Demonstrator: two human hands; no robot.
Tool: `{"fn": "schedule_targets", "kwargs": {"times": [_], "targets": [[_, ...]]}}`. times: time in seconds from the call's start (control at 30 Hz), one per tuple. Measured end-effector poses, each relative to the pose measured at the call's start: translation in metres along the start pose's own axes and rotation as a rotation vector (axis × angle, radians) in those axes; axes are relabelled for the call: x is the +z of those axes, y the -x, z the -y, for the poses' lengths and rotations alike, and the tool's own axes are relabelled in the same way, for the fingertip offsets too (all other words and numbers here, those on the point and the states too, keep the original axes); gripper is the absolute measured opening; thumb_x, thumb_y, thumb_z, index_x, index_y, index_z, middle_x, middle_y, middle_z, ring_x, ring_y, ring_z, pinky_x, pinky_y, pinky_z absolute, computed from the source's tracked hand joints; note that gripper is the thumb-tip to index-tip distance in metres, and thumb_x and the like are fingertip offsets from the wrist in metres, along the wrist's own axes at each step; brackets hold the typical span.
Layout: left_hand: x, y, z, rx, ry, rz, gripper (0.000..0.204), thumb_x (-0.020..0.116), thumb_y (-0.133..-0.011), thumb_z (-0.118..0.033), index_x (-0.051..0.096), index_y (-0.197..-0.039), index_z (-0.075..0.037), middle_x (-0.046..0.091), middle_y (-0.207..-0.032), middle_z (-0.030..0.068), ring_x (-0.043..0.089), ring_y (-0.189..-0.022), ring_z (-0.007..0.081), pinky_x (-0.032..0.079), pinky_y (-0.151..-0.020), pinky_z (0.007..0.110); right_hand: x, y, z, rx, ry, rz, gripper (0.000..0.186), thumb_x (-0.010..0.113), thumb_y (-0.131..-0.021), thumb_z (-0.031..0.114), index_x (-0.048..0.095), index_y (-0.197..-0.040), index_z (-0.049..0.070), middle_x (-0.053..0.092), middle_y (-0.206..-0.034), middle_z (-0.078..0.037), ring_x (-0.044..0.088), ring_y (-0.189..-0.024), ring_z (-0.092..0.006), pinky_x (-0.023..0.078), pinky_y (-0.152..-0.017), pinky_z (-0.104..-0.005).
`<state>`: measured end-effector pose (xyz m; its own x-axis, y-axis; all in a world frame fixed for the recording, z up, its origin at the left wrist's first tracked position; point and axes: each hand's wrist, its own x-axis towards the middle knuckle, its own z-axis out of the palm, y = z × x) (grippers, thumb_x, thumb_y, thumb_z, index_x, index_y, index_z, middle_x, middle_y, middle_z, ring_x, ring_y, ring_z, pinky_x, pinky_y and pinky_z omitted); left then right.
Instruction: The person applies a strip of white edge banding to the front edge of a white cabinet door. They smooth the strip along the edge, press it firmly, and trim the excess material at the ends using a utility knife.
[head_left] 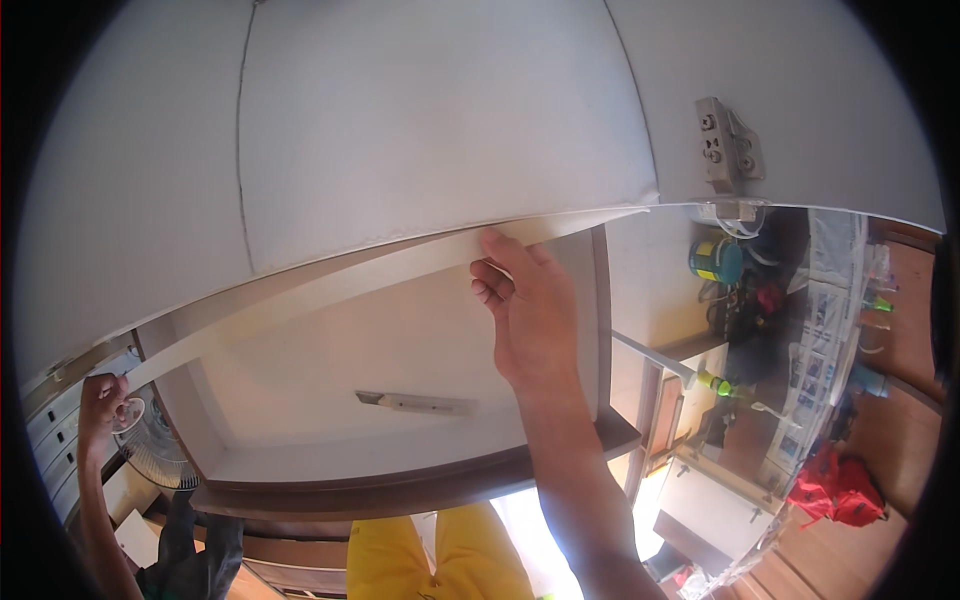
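Seemingly partway: left hand (pixel 103 405) and right hand (pixel 535 300) pinch the white strip (pixel 330 288), its right stretch meeting the panel's (pixel 440 120) edge, its left apart.

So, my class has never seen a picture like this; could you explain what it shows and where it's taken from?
No machine here: these are a person's two bare hands. The single picture comes from a wide fisheye camera on their head, looking down, so straight edges bend near the rim. The right hand pinches a long pale strip; the left hand grips its left end. Beyond it stands a white panel. Below, a utility knife lies on a pale surface edged in brown.
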<state>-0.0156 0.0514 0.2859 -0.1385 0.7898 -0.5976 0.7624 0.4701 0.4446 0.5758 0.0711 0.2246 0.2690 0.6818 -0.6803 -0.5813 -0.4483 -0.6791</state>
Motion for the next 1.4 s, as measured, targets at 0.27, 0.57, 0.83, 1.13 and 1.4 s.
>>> {"fn": "schedule_targets", "kwargs": {"times": [0.27, 0.57, 0.83, 1.13, 1.4], "targets": [[-0.013, 0.014, -0.007, 0.029, -0.346, 0.142, 0.026, 0.069, -0.093, -0.029, 0.074, -0.082, -0.005, 0.058, -0.062, -0.0040, 0.049, -0.056, 0.0055, 0.038, -0.049, 0.028, 0.001, -0.008, -0.018, -0.151, 0.140, -0.054, 0.013, 0.076, -0.090, 0.023, 0.066, -0.091, 0.014, 0.060, -0.081, 0.006, 0.054, -0.072, -0.0068, 0.044, -0.069, -0.0246], [-0.011, 0.035, -0.074, -0.196, -0.084, 0.194, 0.018, 0.068, -0.093, -0.017, 0.071, -0.092, 0.000, 0.060, -0.062, 0.0004, 0.048, -0.052, 0.0060, 0.036, -0.048, 0.024, -0.012, 0.004, 0.000, -0.057, 0.020, 0.012, 0.021, 0.076, -0.091, 0.023, 0.066, -0.105, 0.011, 0.060, -0.093, 0.005, 0.054, -0.087, -0.0090, 0.041, -0.079, -0.0270], [-0.012, 0.068, -0.051, -0.042, 0.035, 0.095, 0.020, 0.062, -0.099, -0.019, 0.067, -0.106, -0.001, 0.061, -0.062, 0.0016, 0.053, -0.052, 0.0072, 0.042, -0.049, 0.024, -0.013, 0.042, -0.038, -0.137, 0.267, -0.106, 0.032, 0.076, -0.089, 0.021, 0.062, -0.116, 0.010, 0.055, -0.103, 0.000, 0.050, -0.088, -0.0107, 0.043, -0.077, -0.0300], [-0.012, 0.099, -0.054, 0.305, -0.582, -0.165, 0.033, 0.073, -0.090, -0.027, 0.063, -0.114, -0.007, 0.072, -0.081, 0.0146, 0.071, -0.078, 0.0374, 0.055, -0.072, 0.047, 0.229, 0.188, -0.145, -1.113, 0.821, 0.819, 0.036, 0.077, -0.081, 0.008, 0.066, -0.115, 0.004, 0.062, -0.109, -0.013, 0.058, -0.105, -0.0327, 0.046, -0.094, -0.0454], [-0.020, 0.103, -0.021, 0.504, -0.346, -0.169, 0.049, 0.071, -0.093, -0.030, 0.042, -0.119, -0.002, 0.069, -0.078, 0.0150, 0.066, -0.078, 0.0457, 0.051, -0.066, 0.052, 0.333, 0.176, -0.167, -0.889, 1.299, 1.087, 0.023, 0.079, -0.082, 0.016, 0.074, -0.101, 0.004, 0.072, -0.080, -0.012, 0.069, -0.079, -0.0300, 0.053, -0.078, -0.0399]]}}
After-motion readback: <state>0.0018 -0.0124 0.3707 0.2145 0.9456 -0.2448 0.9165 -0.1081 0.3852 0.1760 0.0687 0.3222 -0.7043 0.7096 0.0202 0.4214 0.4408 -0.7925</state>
